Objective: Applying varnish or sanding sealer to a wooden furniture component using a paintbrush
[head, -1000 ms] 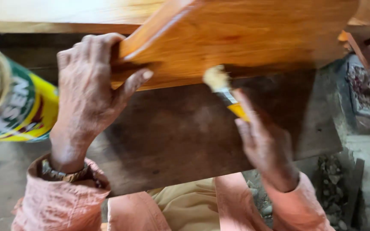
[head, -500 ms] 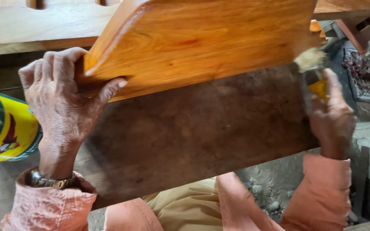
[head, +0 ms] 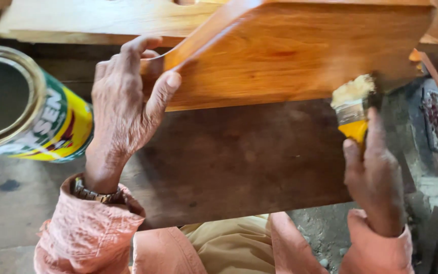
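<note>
Left hand [head: 122, 114] clamps the stiff, glossy wooden panel [head: 300, 56] at its curved left edge, likely slippery; right hand [head: 376, 175] fingers pinch the light paintbrush [head: 352, 109] at centre right.

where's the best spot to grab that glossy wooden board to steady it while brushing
Probably the rounded left end of the wooden board, coming from the left and below, as the left hand does now: thumb on the face, fingers over the edge. That end lies farthest from the paintbrush in the right hand.
</note>
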